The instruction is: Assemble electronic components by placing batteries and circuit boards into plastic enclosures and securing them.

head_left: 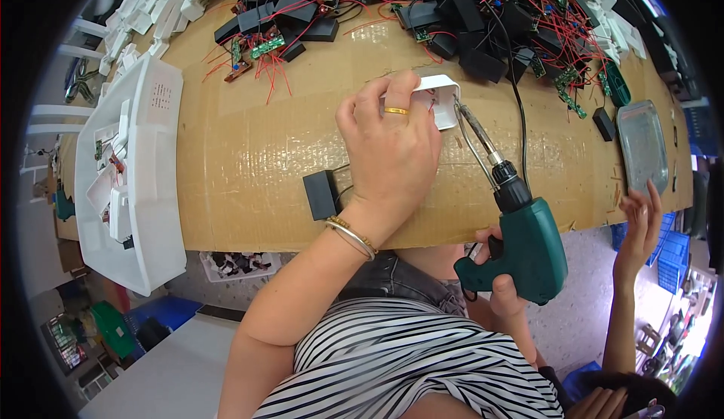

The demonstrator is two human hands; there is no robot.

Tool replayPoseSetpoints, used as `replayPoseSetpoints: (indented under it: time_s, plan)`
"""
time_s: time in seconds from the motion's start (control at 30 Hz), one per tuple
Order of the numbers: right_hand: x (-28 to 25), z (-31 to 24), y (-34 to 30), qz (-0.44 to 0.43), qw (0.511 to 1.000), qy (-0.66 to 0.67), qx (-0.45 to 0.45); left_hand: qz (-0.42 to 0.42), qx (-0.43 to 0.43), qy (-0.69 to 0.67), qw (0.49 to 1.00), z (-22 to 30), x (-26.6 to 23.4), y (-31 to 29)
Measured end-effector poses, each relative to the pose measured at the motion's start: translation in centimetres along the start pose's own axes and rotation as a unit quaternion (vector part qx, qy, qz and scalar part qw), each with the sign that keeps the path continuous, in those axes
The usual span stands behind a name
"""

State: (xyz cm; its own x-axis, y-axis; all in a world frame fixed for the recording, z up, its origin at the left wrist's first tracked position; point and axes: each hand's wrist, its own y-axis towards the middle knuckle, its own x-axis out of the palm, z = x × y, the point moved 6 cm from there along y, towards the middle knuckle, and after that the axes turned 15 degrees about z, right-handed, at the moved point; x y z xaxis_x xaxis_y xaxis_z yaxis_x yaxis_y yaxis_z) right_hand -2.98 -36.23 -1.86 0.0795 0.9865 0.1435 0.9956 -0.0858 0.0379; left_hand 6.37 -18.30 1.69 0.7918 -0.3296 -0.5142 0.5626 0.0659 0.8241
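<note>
My left hand (pixel 394 144), with a ring on one finger, is closed round a small white plastic housing (pixel 445 87) above the cardboard-covered table. Part of a red wire shows inside the housing; the rest is hidden by my fingers. In my right hand (pixel 507 294) is a dark green soldering gun (pixel 537 249), gripped by its handle. Its hot tip and a thin metal tube beside it reach the right edge of the housing; whether they touch it is hard to tell. A black box (pixel 321 195) with a black wire lies by my left wrist.
Black boxes (pixel 460 12) with red wires and green circuit boards (pixel 268 46) heap along the far side. White housings (pixel 143 12) pile at far left, beside a white bin (pixel 162 170) of parts. Another person's hand (pixel 642 215) is near a clear tray (pixel 641 144) at right.
</note>
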Motion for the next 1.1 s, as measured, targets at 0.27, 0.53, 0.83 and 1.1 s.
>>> replayPoseSetpoints:
  time_s: [0.27,0.53,0.83,1.1]
  plan:
    - [0.01,-0.29,0.04,0.009,0.998,-0.059,-0.006,-0.004,-0.008,-0.024,1.0,0.02,-0.23,0.22]
    - [0.05,-0.31,0.06,0.021,0.998,-0.065,0.002,-0.018,-0.011,-0.039,0.999,0.01,-0.28,0.15]
    - [0.23,-0.45,-0.02,0.035,0.996,-0.077,0.022,-0.011,-0.002,-0.015,1.0,0.09,-0.31,0.33]
    - [-0.42,0.27,-0.01,-0.019,0.999,-0.014,0.035,-0.02,-0.004,-0.025,0.999,0.11,-0.04,0.34]
